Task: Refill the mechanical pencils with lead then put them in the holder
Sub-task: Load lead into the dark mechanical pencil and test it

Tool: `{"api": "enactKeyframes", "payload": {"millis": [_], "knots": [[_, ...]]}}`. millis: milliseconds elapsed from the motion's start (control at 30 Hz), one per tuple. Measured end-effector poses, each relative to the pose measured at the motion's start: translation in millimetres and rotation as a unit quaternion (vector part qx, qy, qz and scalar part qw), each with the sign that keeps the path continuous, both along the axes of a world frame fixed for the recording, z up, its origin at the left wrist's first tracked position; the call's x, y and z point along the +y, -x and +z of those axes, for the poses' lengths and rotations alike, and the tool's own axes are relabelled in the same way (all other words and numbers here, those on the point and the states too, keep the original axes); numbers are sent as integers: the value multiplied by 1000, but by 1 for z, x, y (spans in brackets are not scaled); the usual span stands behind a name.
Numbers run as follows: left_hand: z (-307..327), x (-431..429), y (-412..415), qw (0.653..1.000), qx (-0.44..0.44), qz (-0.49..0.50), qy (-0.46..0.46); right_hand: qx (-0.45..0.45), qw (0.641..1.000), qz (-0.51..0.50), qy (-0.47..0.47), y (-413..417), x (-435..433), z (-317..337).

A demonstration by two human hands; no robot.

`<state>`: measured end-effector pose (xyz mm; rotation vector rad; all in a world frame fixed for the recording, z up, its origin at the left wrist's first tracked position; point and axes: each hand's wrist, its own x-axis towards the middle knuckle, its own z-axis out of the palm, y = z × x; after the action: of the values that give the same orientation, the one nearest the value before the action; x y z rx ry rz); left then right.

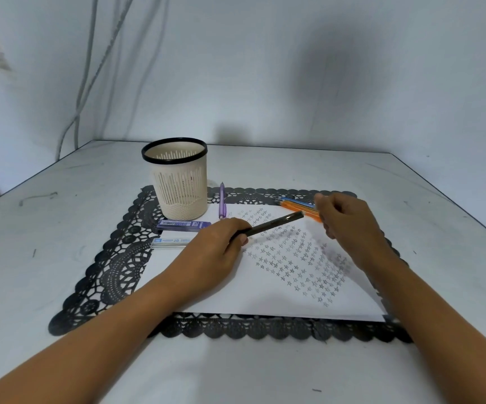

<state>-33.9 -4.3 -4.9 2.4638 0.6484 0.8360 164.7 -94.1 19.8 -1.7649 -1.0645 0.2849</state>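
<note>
Right hand (pixel 349 220) blurred — orange pencils (pixel 294 207) partly hidden.

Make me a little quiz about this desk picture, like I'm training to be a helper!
1. True or false: pencils stick out of the holder.
2. What does the left hand grip? A) dark pencil B) eraser C) scissors
3. Fill in: the paper is covered in little drawn ____.
Key: 1 false; 2 A; 3 stars.
</note>
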Motion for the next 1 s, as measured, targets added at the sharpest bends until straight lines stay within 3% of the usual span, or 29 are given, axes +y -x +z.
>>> {"api": "enactKeyframes", "payload": {"millis": [267, 633, 1000], "knots": [[-9, -2, -3, 996, 41, -18, -72, 19, 999, 43, 21, -5, 1, -4], [-13, -2, -5, 995, 77, -18, -67, -205, 966, 76, 137, -11, 2, -14], [-11, -3, -2, 995, 81, -24, -58, -221, 956, 105, 162, -15, 2, -14]]}}
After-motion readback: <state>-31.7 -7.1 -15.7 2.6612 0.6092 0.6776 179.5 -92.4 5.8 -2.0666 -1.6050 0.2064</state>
